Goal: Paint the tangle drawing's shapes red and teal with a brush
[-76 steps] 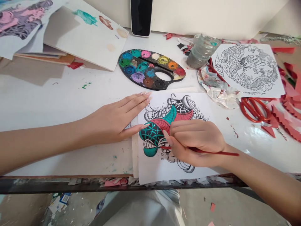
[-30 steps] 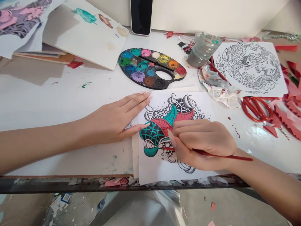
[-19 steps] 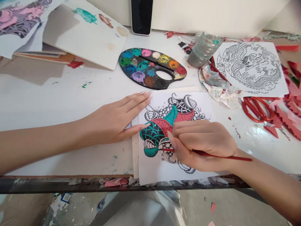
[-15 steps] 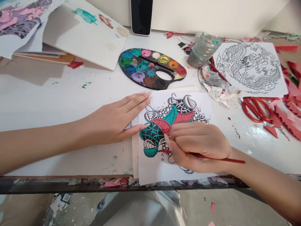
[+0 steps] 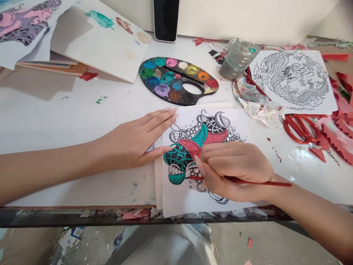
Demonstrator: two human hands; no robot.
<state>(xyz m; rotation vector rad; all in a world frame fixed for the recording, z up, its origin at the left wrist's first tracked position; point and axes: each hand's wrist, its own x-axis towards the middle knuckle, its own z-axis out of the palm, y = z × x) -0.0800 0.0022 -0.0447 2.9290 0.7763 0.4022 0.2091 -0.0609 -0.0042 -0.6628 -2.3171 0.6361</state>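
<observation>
My right hand point(image 5: 234, 171) is shut on a thin red-handled paintbrush point(image 5: 256, 180), its tip down on a black ink drawing point(image 5: 193, 141) near a teal painted shape. The drawing, on white paper with teal and red areas, lies on a beige sheet point(image 5: 158, 180). My left hand point(image 5: 132, 141) rests flat on the table, its thumb and fingertips over the paper's left edge. The right hand hides the lower middle of the drawing.
A black palette point(image 5: 176, 100) holds many paint colours. Nearby are a glass jar point(image 5: 238, 60), crumpled foil point(image 5: 257, 105), a dragon line drawing point(image 5: 292, 79), red scissors point(image 5: 302, 129), red paper scraps point(image 5: 338, 143), a phone point(image 5: 166, 20) and painted sheets point(image 5: 102, 40).
My right hand has shifted slightly right and down over the drawing, with the brush tip a little lower. My left hand has stayed in place.
</observation>
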